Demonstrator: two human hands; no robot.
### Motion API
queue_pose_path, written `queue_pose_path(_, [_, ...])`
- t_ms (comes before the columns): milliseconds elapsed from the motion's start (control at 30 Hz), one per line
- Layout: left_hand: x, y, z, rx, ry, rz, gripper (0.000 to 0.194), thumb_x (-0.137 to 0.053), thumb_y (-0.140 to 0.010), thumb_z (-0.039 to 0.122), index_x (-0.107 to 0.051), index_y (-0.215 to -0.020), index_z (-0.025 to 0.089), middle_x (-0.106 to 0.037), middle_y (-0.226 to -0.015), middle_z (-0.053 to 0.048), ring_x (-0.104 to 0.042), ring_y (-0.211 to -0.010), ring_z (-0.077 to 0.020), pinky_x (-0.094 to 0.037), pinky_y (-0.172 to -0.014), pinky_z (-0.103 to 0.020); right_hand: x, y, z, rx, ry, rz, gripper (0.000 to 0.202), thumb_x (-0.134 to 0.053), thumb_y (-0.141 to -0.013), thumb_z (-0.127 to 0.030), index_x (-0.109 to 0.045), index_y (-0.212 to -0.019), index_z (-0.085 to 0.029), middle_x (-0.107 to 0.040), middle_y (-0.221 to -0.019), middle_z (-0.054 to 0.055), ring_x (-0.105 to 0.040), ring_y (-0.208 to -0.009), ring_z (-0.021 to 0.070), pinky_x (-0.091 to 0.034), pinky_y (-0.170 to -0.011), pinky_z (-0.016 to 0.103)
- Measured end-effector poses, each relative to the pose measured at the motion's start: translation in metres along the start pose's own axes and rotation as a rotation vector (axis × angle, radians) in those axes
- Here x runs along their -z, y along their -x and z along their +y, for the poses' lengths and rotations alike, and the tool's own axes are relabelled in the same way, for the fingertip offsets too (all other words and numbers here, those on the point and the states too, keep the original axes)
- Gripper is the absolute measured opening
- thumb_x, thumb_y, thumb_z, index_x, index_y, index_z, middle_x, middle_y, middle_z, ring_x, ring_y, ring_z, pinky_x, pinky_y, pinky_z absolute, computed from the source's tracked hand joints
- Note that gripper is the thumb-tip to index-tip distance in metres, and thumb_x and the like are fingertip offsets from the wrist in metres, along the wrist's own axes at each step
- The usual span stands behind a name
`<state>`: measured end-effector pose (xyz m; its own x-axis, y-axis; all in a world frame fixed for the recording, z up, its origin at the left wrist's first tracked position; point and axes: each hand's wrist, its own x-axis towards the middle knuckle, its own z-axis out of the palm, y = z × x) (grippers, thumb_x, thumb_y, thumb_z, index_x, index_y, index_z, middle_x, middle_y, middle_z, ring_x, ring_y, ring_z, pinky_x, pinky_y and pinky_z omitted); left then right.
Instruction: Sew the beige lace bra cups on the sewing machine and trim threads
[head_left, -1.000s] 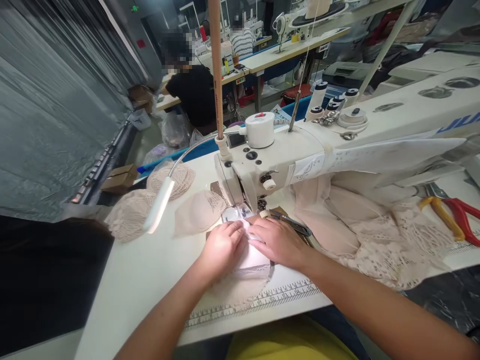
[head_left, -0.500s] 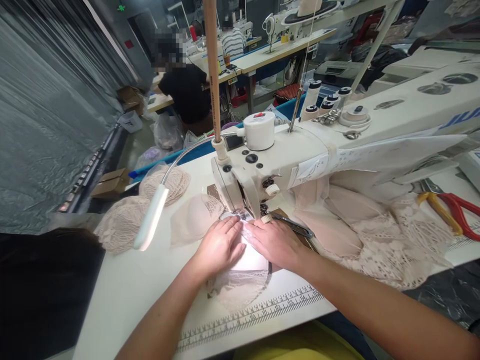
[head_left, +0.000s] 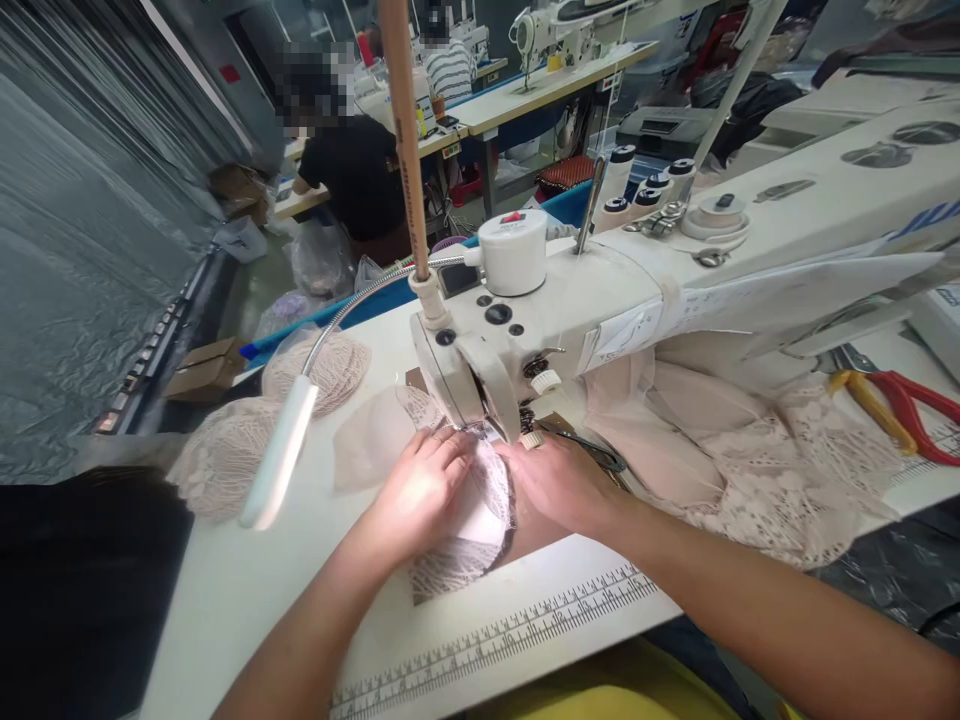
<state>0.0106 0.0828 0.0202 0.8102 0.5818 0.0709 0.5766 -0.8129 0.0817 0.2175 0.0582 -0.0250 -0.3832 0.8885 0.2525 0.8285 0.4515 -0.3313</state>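
Under the needle area of a white sewing machine (head_left: 469,385) lies a pale lace bra cup piece (head_left: 472,530), its rounded edge toward the right. My left hand (head_left: 424,485) rests flat on its left side, open, fingers stretched toward the presser foot. My right hand (head_left: 559,480) is closed at the piece's upper right edge, beside the needle. Some of its fingers are hidden behind the machine head's knobs. Dark-handled scissors or snips (head_left: 592,450) lie just beyond my right hand. Another sheer cup piece (head_left: 367,440) is left of the needle.
A lit lamp (head_left: 281,455) on a bent neck hangs left of the machine. Stacked lace pieces (head_left: 225,455) lie behind it. Beige lace garments (head_left: 750,470) and red-and-yellow-handled scissors (head_left: 907,410) are at right. A printed ruler (head_left: 510,640) runs along the front edge. A person (head_left: 352,170) sits beyond.
The lace piece has turned, and its curved right edge now shows more. My right hand has drawn slightly right, off its middle; my left hand has shifted a little left. The view has moved slightly.
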Motion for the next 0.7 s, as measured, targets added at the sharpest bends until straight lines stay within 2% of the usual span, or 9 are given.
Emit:
queue_pose_path(133, [-0.009,0.000,0.012,0.016,0.047,0.076,0.027,-0.046,-0.088,0.021,-0.059,-0.109,0.011,-0.063,-0.103,-0.014,-0.056,-0.093,-0.0250,-0.042,-0.094,-0.048,0.000,0.003,0.002,0.025,-0.053,0.028,0.028,-0.044,-0.088,-0.011,-0.069,-0.095,-0.021,-0.056,-0.071,0.003,-0.045,-0.061,0.0128,-0.030,-0.057,0.026])
queue_pose_path(233, [-0.017,0.001,0.015,0.029,0.073,0.134,0.026,-0.046,-0.088,0.025,-0.059,-0.108,0.014,-0.062,-0.098,-0.013,-0.056,-0.087,-0.0242,-0.043,-0.090,-0.049,0.003,0.004,0.000,0.086,-0.064,-0.014,0.025,-0.045,-0.086,-0.009,-0.068,-0.087,-0.019,-0.055,-0.071,0.002,-0.044,-0.064,0.0133,-0.030,-0.059,0.027])
queue_pose_path(400, [-0.021,0.005,0.011,0.032,0.092,0.130,0.026,-0.047,-0.088,0.027,-0.059,-0.107,0.013,-0.060,-0.097,-0.012,-0.054,-0.088,-0.0241,-0.042,-0.092,-0.049,0.002,0.005,-0.001,0.142,-0.025,-0.038,0.024,-0.045,-0.086,-0.008,-0.065,-0.081,-0.018,-0.052,-0.070,0.001,-0.040,-0.063,0.0134,-0.027,-0.058,0.028])
queue_pose_path(533, [-0.022,0.007,0.005,0.043,0.120,0.126,0.028,-0.047,-0.088,0.028,-0.057,-0.110,0.014,-0.059,-0.101,-0.012,-0.054,-0.094,-0.0246,-0.039,-0.097,-0.050,-0.001,0.004,0.000,0.166,-0.027,-0.019,0.025,-0.043,-0.086,-0.008,-0.066,-0.085,-0.019,-0.052,-0.071,0.001,-0.040,-0.064,0.0133,-0.027,-0.059,0.028])
queue_pose_path(700, [-0.022,0.007,-0.003,0.047,0.114,0.138,0.029,-0.049,-0.087,0.026,-0.058,-0.111,0.013,-0.060,-0.102,-0.012,-0.055,-0.096,-0.0247,-0.037,-0.100,-0.050,0.002,-0.001,-0.001,0.136,0.031,-0.082,0.026,-0.045,-0.085,-0.010,-0.067,-0.094,-0.019,-0.057,-0.071,0.002,-0.042,-0.062,0.0136,-0.025,-0.056,0.028])
